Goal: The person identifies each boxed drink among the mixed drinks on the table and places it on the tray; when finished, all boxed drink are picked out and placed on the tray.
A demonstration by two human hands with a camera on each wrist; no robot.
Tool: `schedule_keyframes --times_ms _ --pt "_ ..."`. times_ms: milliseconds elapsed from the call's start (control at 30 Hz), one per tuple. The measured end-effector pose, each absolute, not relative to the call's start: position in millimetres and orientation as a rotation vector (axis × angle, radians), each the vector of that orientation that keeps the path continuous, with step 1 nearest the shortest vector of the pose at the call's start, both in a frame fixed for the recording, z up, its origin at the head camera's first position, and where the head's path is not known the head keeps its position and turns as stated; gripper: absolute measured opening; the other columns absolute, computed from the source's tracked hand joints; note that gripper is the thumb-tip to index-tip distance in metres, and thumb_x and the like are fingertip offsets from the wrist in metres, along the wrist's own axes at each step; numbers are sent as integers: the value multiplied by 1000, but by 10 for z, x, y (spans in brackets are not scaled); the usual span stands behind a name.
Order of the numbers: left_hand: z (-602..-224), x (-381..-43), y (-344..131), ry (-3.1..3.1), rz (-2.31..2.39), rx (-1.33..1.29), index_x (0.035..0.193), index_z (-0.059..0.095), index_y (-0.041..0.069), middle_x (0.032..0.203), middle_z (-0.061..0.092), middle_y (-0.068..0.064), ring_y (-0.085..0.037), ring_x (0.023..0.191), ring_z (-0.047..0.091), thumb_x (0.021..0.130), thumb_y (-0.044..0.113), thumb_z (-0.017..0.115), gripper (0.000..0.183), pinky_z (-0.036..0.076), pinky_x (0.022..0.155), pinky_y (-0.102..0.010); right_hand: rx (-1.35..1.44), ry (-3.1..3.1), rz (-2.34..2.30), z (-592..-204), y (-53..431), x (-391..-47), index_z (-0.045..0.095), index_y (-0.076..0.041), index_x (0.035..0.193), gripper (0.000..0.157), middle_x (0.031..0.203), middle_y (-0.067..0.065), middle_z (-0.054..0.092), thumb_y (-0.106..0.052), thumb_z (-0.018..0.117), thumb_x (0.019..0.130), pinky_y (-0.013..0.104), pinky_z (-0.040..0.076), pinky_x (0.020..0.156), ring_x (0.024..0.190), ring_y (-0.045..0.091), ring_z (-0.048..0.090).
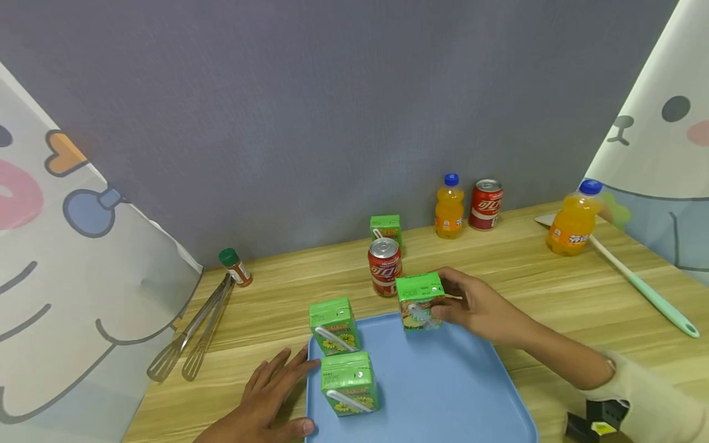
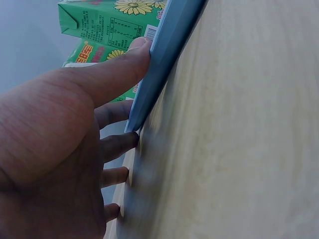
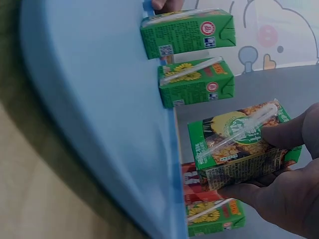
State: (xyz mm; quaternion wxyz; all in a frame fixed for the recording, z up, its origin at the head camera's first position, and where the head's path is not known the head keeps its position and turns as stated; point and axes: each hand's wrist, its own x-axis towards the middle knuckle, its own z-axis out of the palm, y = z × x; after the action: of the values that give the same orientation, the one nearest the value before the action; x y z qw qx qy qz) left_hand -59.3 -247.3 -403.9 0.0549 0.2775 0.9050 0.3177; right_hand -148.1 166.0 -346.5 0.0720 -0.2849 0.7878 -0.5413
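Note:
My right hand (image 1: 476,306) grips a green-topped drink carton (image 1: 412,301) with fruit pictures, thumb on the front and fingers round the side. In the right wrist view a wrapped straw lies across the carton's face, and the carton is raised off the blue tray (image 1: 443,387), near its back edge. Two green drink cartons with yellow flowers, a rear one (image 1: 334,327) and a front one (image 1: 350,384), stand upright at the tray's left side. Beside them my left hand (image 1: 268,397) rests with spread fingers against the tray's left edge, its thumb touching the rim (image 2: 158,59).
Behind the tray stand a red cola can (image 1: 384,271) and another green carton (image 1: 386,225). Further right are an orange drink bottle (image 1: 449,212), another can (image 1: 486,206), a second bottle (image 1: 573,224) and a spatula (image 1: 653,295). Whisks (image 1: 194,344) and a spice jar (image 1: 237,269) lie left.

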Motion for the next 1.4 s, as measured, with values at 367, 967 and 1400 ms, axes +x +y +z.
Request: schedule_keyframes --times_ms 367,967,1400 --pt "-4033 -586 -2463 2753 959 842 153 38 34 161 30 -20 -61 141 15 91 41 72 72 1 97 -82 -867 2343 -1564 -3636 1619 -1527 51 -6 134 40 124 6 61 -17 67 99 35 50 99 118 26 59" --pt "-4040 -585 -2474 2735 996 923 154 37 27 159 29 -27 -67 138 13 93 35 70 71 -2 92 -86 -924 2228 -1544 -3654 1719 -1624 36 -8 150 65 149 11 47 12 54 91 51 37 112 139 38 41" --pt "-4005 -579 -2472 2716 990 908 155 35 29 161 27 -24 -65 139 12 92 37 70 73 -3 94 -85 -978 2230 -1618 -3461 1872 -1857 45 -5 145 58 145 14 52 18 39 91 46 39 111 135 35 48"
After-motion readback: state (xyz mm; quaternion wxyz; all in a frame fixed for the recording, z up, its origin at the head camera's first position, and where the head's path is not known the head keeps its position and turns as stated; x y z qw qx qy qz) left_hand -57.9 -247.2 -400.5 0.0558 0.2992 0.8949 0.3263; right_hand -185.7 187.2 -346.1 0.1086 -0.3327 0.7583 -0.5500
